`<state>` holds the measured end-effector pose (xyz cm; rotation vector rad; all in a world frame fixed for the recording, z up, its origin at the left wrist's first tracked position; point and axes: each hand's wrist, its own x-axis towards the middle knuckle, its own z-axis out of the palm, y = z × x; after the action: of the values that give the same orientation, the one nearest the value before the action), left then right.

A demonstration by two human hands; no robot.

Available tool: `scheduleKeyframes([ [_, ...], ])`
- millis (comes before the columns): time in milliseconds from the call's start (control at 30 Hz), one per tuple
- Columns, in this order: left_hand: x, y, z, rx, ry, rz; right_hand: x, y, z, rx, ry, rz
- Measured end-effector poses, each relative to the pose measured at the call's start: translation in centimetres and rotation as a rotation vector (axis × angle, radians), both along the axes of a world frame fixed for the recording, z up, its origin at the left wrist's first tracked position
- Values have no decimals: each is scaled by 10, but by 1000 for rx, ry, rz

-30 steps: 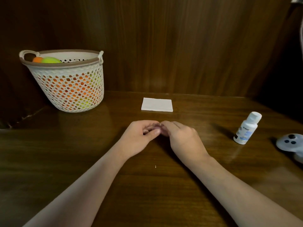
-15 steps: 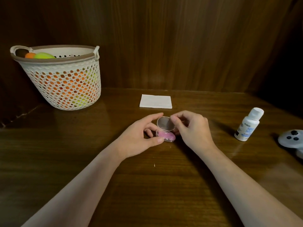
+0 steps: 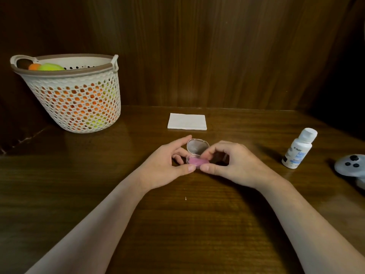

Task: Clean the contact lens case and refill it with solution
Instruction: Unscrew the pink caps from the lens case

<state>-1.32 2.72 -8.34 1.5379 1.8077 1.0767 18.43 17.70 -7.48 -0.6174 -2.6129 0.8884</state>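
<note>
A small contact lens case [image 3: 196, 155] stands open at the middle of the wooden table [image 3: 98, 194], its clear lid tipped up and a pink inside showing. My left hand [image 3: 169, 165] holds the case from the left, thumb at the front edge and forefinger by the lid. My right hand [image 3: 233, 165] pinches the case from the right, fingers curled over its right end. A white solution bottle [image 3: 299, 149] with a white cap stands upright to the right, apart from both hands. A folded white tissue [image 3: 187, 121] lies behind the case.
A white mesh basket [image 3: 79, 99] holding orange and green balls stands at the back left. A grey controller [image 3: 350, 165] lies at the right edge. A dark wooden wall [image 3: 197, 46] closes the back of the table.
One second ago both hands covered the shut case. The lid has since swung up, and my right hand has come back down onto the case's right end.
</note>
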Motion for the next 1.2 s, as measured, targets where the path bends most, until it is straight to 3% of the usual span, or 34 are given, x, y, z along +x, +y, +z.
scheduleKeyframes([
  [367,0,0,0,-18,22,2,-4,3,-4,-47,-88,-51],
  [1200,2,-2,1,-20,39,17,-5,-3,-3,-18,24,-112],
])
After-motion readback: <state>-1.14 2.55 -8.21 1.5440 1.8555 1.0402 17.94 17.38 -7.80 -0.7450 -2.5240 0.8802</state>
